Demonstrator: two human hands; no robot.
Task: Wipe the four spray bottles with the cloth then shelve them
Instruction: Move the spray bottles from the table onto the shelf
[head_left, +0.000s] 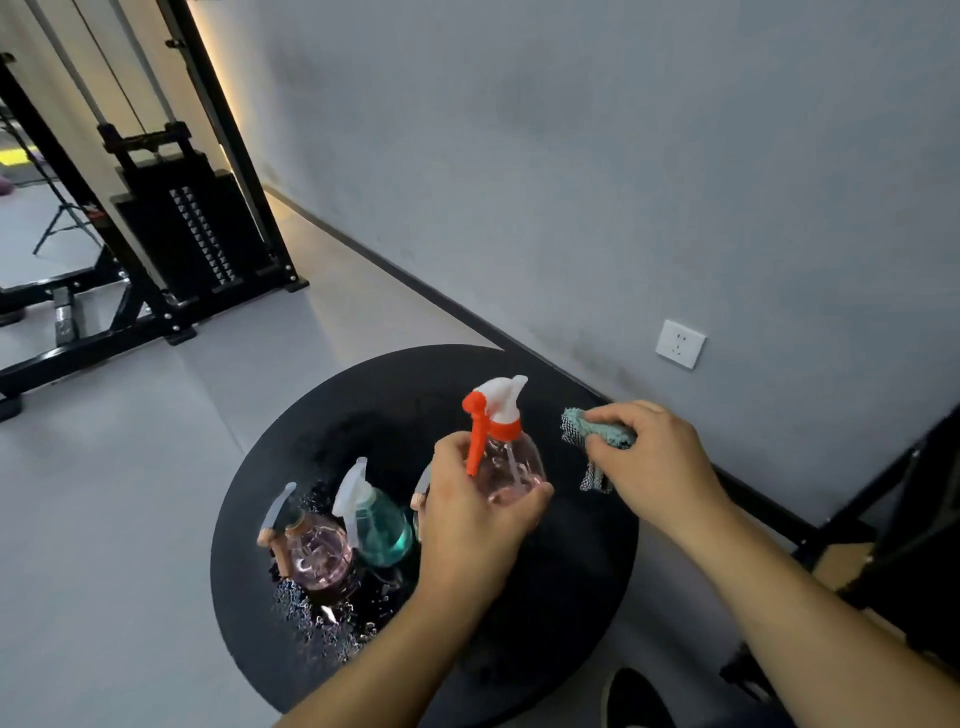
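Hands: left grips bottle, right clutches cloth; round black table, grey wall.

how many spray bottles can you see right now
4: a clear pink one with an orange trigger held up in the left hand; a purple one and a teal one standing on the round black table; a fourth mostly hidden behind that hand.

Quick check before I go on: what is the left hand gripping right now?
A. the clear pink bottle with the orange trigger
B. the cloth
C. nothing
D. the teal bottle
A: the left hand is wrapped round the clear pink bottle with the orange trigger, raised over the round black table, while the right hand pinches the cloth beside it.
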